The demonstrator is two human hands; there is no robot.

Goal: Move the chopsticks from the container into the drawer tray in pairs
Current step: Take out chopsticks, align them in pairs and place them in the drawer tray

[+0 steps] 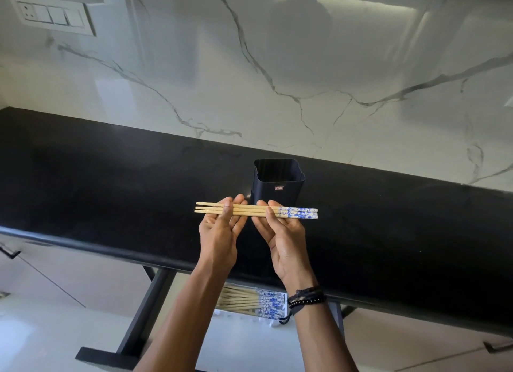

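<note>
Three wooden chopsticks (pixel 249 211) with blue-and-white patterned ends lie level across both my palms, above the black counter. My left hand (pixel 220 230) holds their plain tips under its thumb. My right hand (pixel 280 231) grips them near the patterned ends. Just behind stands the black square container (pixel 277 185); I see no chopsticks inside it. Below the counter, the open drawer's white tray (pixel 280 320) holds several more chopsticks (pixel 249 300), partly hidden by my forearms.
The black counter (pixel 111 182) runs left to right, with a white marble wall (pixel 277 66) behind it. A switch panel (pixel 52 14) is on the wall at top left. The drawer's dark frame (pixel 144 310) juts out below the counter edge. Cabinet handles show at far left and right.
</note>
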